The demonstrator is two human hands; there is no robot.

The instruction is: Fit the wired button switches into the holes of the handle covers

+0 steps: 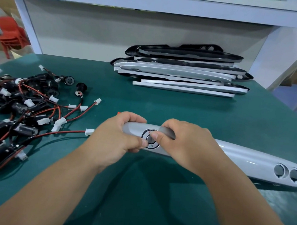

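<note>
A dark green mat (151,202) covers the bench, filling the lower frame. At centre, a silver handle cover (241,157) lies lengthwise on it, two round holes (286,172) at its right end. The left hand (120,138) curls around the cover's left end; the right hand (183,144) grips it just beside, thumb on a button switch (151,138) seated in a ring printed "OFF" (150,145). At left lies a tangle of wired switches (23,100) with red-and-black leads. Farther back, right of centre, sits a stack of handle covers (182,69) under a white shelf (157,1). A red plastic chair (11,35) stands upper left.
</note>
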